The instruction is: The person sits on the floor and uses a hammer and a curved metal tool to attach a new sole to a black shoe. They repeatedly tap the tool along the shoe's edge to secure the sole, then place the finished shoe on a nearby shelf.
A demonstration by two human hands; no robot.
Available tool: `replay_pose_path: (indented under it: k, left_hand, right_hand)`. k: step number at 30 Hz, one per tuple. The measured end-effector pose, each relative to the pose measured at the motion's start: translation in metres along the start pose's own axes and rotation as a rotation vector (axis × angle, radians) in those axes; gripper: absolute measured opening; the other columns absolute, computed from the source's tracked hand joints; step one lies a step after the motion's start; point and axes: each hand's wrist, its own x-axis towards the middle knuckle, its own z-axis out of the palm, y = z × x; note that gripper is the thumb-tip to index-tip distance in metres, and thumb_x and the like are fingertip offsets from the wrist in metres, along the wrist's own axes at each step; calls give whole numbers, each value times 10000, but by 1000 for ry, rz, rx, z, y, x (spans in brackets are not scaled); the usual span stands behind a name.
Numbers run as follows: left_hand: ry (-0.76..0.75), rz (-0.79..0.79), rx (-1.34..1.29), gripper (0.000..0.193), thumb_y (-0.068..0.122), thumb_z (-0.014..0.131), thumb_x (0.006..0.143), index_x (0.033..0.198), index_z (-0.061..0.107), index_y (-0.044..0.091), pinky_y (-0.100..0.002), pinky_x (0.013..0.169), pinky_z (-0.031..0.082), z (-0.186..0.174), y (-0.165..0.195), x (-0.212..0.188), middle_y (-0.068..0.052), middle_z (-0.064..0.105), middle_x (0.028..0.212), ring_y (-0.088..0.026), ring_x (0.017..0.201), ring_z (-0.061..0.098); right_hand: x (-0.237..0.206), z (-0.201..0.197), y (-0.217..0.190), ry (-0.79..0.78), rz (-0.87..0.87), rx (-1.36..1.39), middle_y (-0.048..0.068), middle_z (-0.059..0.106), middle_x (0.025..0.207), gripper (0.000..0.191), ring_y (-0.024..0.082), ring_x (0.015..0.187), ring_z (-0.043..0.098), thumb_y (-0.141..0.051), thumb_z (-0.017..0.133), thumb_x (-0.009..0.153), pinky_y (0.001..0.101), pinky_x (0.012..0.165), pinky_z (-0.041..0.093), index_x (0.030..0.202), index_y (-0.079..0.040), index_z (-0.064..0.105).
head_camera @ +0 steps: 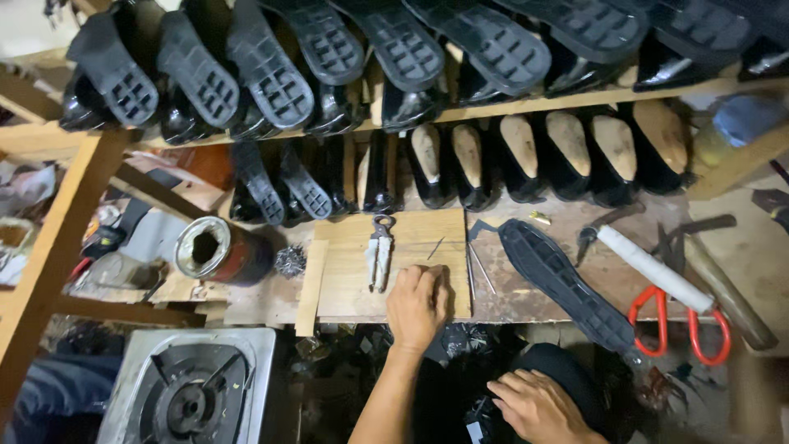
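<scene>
Left hand [417,306] is pressed, fingers curled, on the board [393,265] near pincers [380,251] at 11 o'clock; right hand [538,407] grips a dark shoe [567,374]. Picking up a tool is judged next.

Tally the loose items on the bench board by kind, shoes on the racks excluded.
Pincers: 1
Loose black sole: 1
Red-handled scissors: 1
Open tin can: 1
White-wrapped tool handle: 1
Wooden-handled hammer: 1
Total: 6
Left hand rests on the wooden board; right hand rests on a dark shoe.
</scene>
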Motion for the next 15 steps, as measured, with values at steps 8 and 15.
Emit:
replay_pose_path:
  k: [8,15]
  left_hand:
    - [-29,-102,-244,117,184,711,918,977,744,88,-415,731,519,-21,2,10,-97,671,903,-291,857,637]
    - [243,-50,39,362,216,700,951,1285,664,80,-468,1046,472,-67,-72,84,-173,626,1294,-370,1215,576]
  right_hand:
    - [22,2,-17,-145,229,-40,119,681,1134,422,310,1057,642,-233,657,904,435,918,514,1293,-70,655]
    - [26,-2,-27,-65,210,-52,124,696,1123,406,319,1049,650,-226,658,889,435,908,514,1263,-69,673]
